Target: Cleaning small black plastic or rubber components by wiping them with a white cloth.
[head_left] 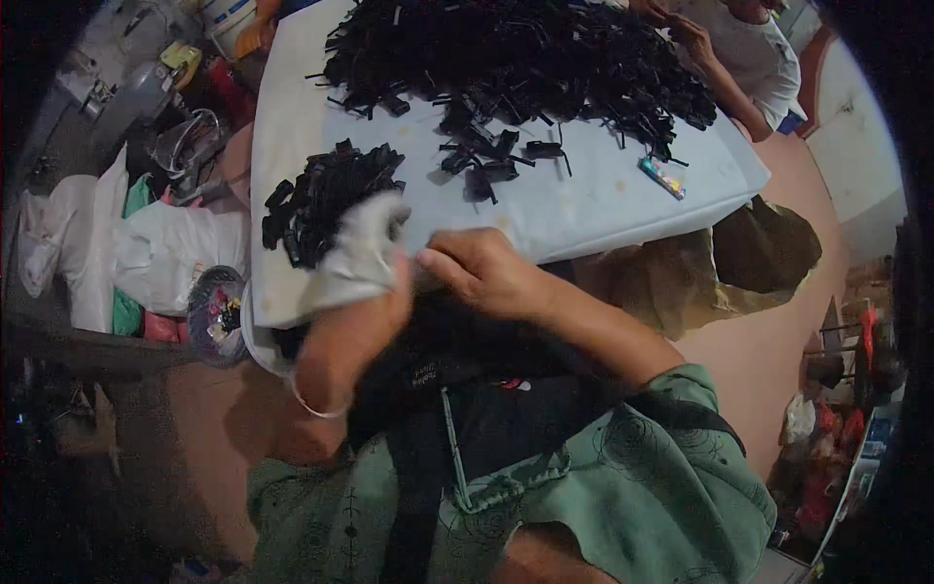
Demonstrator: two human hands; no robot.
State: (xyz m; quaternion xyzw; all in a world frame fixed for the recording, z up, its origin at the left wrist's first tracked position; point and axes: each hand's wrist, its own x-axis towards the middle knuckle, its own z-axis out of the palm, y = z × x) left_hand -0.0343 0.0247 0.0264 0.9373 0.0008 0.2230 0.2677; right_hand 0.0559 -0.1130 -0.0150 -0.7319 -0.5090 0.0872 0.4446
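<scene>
My left hand (368, 251) is at the table's near edge, covered by a whitish cloth or loose glove and smeared by motion, so its fingers do not show. Close beside it, my right hand (482, 268) is closed, thumb against curled fingers. Whatever it grips, if anything, is hidden. Just beyond the left hand lies a small heap of black plastic parts (316, 200). A far larger pile of similar black parts (506, 58), with thin stems, covers the back of the white-covered table (574, 209). Several loose ones lie between the two piles.
A colourful lighter-like object (663, 179) lies near the table's right corner. Another person's arm (725, 83) reaches the pile at the back right. White bags (180, 253) and a basket of small items (216, 316) stand left. Brown sacking (671, 277) is below the right edge.
</scene>
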